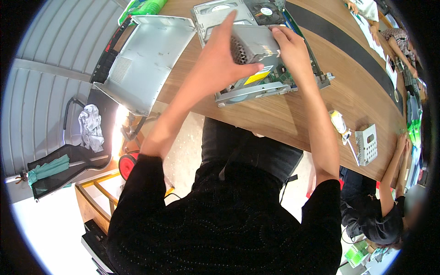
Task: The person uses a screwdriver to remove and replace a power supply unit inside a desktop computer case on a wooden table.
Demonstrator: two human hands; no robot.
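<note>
A desktop computer chassis (256,92) lies opened at the table's far edge, in front of me. Over it is a grey metal power supply box (257,42), slightly tilted, with a perforated end facing my left hand. My right hand (293,51) grips the box's right side, thumb along the top. My left hand (219,57) is spread beside the perforated end, thumb and index finger wide apart; whether it touches the box is hard to tell. Beyond the box are a black fan (266,13) and a silver drive bay (224,14). A green circuit board (280,74) shows beneath.
Left of the chassis, the detached silver case cover (144,55) leans over the table edge, near a green package (142,8). At right lie a white perforated bracket (366,144), a yellow-white tool (338,121) and a screwdriver-like rod. Other people (378,213) sit along the table.
</note>
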